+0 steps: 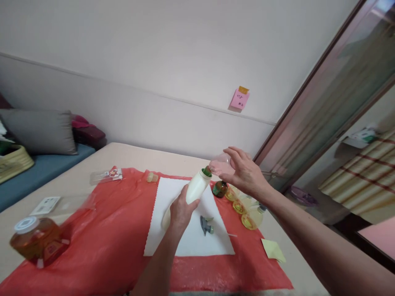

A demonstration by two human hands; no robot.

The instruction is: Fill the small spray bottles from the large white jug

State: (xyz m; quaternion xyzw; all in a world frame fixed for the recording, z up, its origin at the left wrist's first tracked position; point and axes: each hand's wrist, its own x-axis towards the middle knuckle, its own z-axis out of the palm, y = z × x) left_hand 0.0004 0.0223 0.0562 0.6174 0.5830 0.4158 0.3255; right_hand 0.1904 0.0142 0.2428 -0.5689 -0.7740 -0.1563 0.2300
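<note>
My left hand point(180, 211) is wrapped round a cream-white bottle point(197, 187), which leans to the right over the white mat point(160, 209). Its uncapped neck shows a green rim or insert. In my right hand point(245, 170) is a clear, pinkish bottle point(221, 163), tipped so that its narrow end meets the white bottle's mouth. Whether liquid flows between them I cannot tell. On the mat below, a grey spray trigger head point(206, 225) lies on its side. A dark brown bottle point(220, 189) stands just beneath the clear one.
Several clear bottles with yellow bottoms point(248, 220) line the red sheet's point(117, 230) right side, near a yellow sticky note point(273, 249). At left stands a jar of amber liquid point(40, 240) beside clear packaging point(74, 202). A wall point(154, 123) rises behind.
</note>
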